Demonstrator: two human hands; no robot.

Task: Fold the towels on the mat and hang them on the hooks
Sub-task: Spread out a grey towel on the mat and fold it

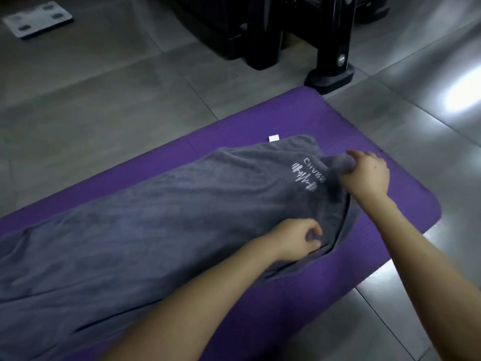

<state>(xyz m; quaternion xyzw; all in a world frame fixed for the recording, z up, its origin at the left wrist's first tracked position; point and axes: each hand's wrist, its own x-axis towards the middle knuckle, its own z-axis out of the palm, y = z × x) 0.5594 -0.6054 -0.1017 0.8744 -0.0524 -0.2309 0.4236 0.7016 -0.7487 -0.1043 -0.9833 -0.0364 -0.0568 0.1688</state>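
Left grip, right grip pinch towel; black stand, scale beyond.

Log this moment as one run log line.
gray towel on purple mat | left hand pinches towel edge | right hand grips towel by logo | hooks not in view

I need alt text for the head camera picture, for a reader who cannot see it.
A grey towel lies along a purple mat; the left hand pinches its near edge and the right hand grips the cloth beside a white printed logo. Behind, on the grey tiled floor, are a black equipment frame and a white scale.
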